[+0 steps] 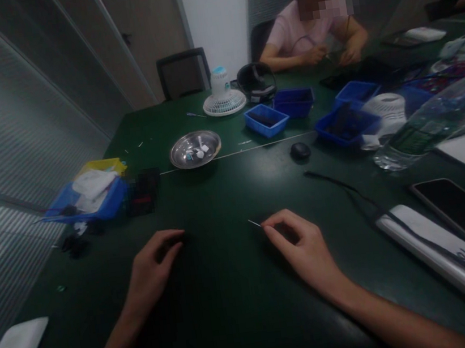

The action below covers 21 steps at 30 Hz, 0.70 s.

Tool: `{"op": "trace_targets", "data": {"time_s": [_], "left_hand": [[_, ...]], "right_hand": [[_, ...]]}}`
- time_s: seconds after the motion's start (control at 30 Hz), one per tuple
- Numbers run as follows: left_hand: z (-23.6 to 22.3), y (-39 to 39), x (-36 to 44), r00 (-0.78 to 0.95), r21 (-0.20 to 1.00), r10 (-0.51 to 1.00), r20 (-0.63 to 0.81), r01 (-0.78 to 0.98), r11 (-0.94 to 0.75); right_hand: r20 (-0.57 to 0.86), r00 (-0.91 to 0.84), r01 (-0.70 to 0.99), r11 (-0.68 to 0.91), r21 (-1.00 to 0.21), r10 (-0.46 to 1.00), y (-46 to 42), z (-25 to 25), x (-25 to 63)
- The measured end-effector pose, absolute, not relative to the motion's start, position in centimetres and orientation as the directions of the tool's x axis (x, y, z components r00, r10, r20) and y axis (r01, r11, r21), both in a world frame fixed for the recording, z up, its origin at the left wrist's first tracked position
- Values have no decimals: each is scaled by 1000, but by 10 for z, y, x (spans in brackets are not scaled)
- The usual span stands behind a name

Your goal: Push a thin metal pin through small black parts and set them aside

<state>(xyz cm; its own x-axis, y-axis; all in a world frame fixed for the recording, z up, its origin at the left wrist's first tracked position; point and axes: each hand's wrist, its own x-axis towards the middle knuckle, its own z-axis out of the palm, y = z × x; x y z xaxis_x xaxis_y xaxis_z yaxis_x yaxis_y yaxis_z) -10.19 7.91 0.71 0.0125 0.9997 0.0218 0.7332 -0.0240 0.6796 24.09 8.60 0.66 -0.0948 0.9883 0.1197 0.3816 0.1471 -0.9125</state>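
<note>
My right hand (pixel 300 248) rests on the dark green table (pixel 242 309) with thumb and forefinger pinched on a thin pale pin-like piece (pixel 255 223) that sticks out to the left. My left hand (pixel 154 267) lies a little to the left, fingers curled together against the tabletop; whatever is in them is too small or dark to make out. A steel bowl (pixel 195 149) with a few small white parts stands farther back, between the two hands.
Blue bins (pixel 266 120) (pixel 346 125), a small white fan (pixel 223 98), a black mouse (pixel 300 151), a plastic bottle (pixel 431 122), a phone (pixel 462 212) and a white bar (pixel 441 263) sit around. Another blue bin (pixel 86 202) stands left. A person (pixel 312 32) works across the table.
</note>
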Motion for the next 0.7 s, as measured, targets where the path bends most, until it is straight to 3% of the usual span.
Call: {"op": "trace_targets", "data": {"time_s": [0.1,0.2,0.47,0.7], "left_hand": [[5,72,-166,-272,628,961,56,758,178],[0,63,-211,-385,504,898,215,831,235],[-3,63,-227,-227,305,885,407,947,102],[0,63,-223,-184,265,894,409,961,76]], "right_hand": [[121,-100,385,150,-911,988,86,8,241],[110,-110,391,145,-909,988,86,8,242],[88,-134,398,135,-907,987,85,6,243],[109,-132,409,155,-899,985,86,8,243]]}}
